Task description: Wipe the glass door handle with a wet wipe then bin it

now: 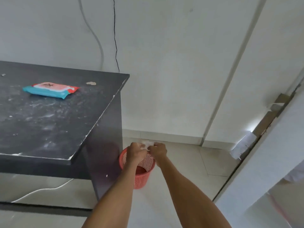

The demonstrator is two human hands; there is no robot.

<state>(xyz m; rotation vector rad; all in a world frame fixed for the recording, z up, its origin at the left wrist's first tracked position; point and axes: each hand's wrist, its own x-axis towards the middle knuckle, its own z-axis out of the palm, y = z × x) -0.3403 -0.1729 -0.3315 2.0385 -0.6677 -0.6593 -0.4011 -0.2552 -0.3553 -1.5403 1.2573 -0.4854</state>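
Observation:
A crumpled white wet wipe (148, 143) is pinched between my left hand (136, 150) and my right hand (158, 150), both reaching forward side by side. They hover just above a small red mesh bin (142, 176) that stands on the floor beside the black table's leg. Most of the wipe is hidden by my fingers. The glass door (269, 163) runs along the right edge; its handle is not in view.
A dusty black table (49, 122) fills the left, with a teal and red pack of wet wipes (50, 90) lying on it. A white cable (41, 190) trails on the tiled floor under the table. White walls stand behind.

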